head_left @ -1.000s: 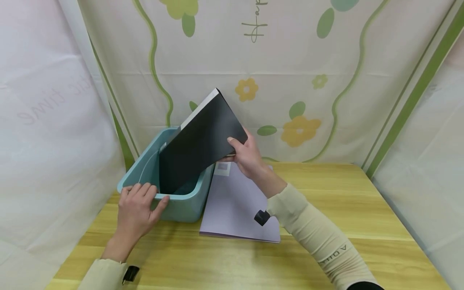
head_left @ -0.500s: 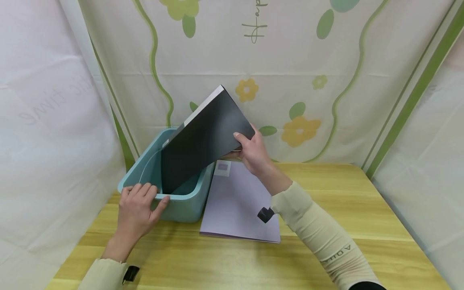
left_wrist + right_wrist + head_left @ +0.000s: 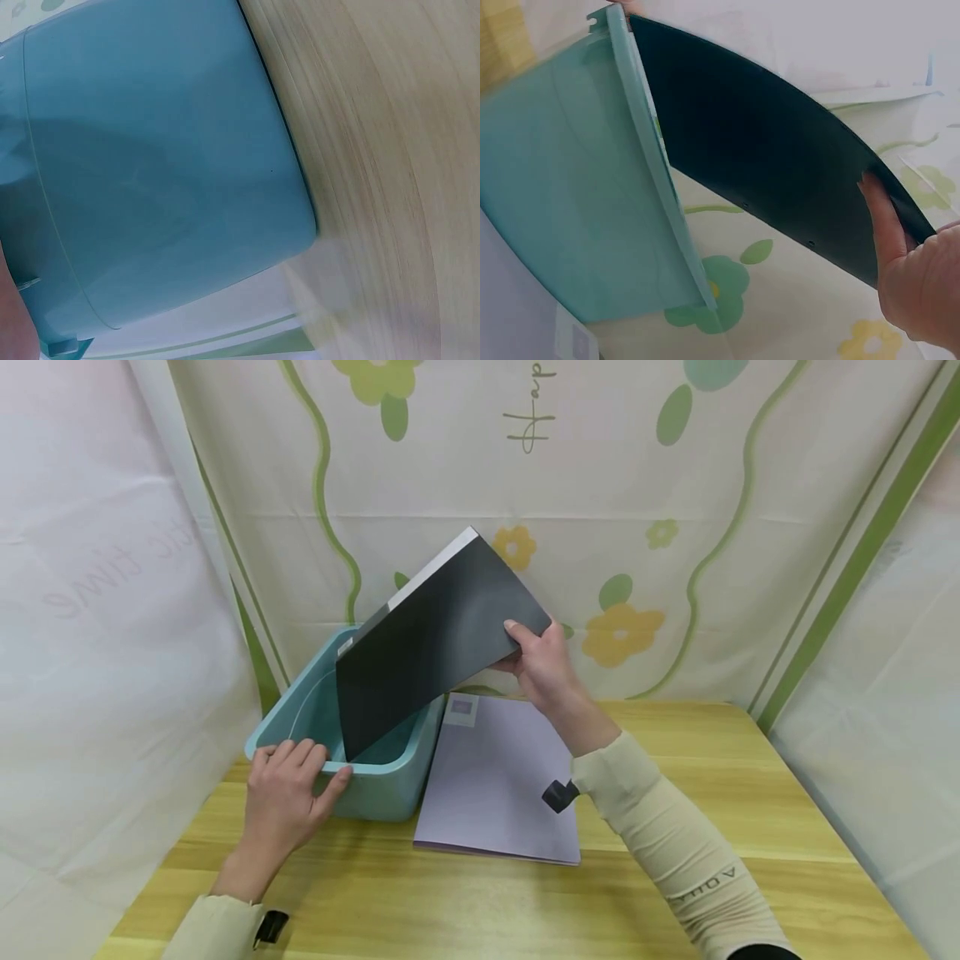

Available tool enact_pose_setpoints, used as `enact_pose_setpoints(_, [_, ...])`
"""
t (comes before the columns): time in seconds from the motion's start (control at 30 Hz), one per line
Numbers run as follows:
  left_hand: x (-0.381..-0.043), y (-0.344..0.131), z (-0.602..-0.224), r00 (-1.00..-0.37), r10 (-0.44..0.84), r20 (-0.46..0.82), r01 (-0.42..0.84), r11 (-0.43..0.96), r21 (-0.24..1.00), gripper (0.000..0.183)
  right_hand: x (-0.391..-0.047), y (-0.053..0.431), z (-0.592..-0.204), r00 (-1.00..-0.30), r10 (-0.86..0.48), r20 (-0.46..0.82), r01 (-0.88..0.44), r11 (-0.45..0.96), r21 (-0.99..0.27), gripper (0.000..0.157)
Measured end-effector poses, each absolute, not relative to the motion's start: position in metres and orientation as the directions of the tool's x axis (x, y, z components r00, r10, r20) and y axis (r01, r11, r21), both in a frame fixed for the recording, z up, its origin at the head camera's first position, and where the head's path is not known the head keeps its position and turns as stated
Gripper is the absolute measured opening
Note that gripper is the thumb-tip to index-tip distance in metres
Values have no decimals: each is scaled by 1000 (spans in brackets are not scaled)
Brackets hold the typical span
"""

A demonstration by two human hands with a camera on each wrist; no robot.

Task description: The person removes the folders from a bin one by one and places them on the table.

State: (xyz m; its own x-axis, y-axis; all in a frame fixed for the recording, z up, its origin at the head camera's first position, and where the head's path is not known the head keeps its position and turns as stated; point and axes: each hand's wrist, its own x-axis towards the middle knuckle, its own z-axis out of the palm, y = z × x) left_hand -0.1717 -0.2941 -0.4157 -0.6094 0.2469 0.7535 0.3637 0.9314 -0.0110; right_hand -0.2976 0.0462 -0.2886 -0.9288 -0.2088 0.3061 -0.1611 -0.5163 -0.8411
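Note:
A black file folder [image 3: 435, 635] with a white strip along its spine leans at a slant, its lower corner inside the light blue plastic bin [image 3: 386, 789]. My right hand [image 3: 547, 668] pinches the folder's right edge, thumb on the black cover and fingers behind it. In the right wrist view the folder [image 3: 757, 142] rises out past the bin's rim. My left hand [image 3: 288, 789] grips the bin's near rim, fingers over the edge and thumb along the outside. Only a sliver of that hand [image 3: 13, 322] shows in the left wrist view, beside the bin wall [image 3: 165, 150].
A light purple folder [image 3: 495, 785] with a small label at its top left lies flat on the wooden table [image 3: 712, 860], just right of the bin. Behind the table hangs a white curtain [image 3: 622, 477] printed with flowers; more cloth hangs at both sides.
My right hand has moved up and to the right, drawing the black folder further out of the bin. My left hand stays on the rim; the bin and purple folder have not moved.

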Motion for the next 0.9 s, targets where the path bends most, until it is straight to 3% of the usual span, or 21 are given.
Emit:
enact_pose_setpoints(0.67, [-172, -295, -418, -586, 249, 771, 366, 930, -23, 62, -311, 76, -274, -962, -117, 246, -138, -569, -810, 40])
enact_pose_setpoints(0.9, [-172, -296, -418, -606, 246, 756, 357, 934, -18, 61, -318, 88, -272, -978, -83, 190, -103, -597, -795, 41])
